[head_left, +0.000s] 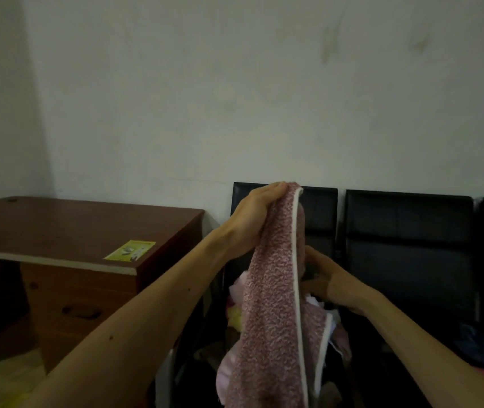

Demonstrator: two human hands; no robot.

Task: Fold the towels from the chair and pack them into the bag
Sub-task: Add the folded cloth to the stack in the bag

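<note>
pink towel [276, 290] | hangs below left hand [252, 219] grip, pinched at top | right hand [332, 279] grip unclear

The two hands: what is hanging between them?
In the head view, a pink towel hangs between them: the left hand grips its top, the right hand sits lower, fingertips hidden behind it.

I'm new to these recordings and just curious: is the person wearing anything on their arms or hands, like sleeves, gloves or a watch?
No. The left hand and right hand are bare: no gloves, rings or watch show. The left forearm and right forearm are uncovered, with no sleeve in view.
</note>
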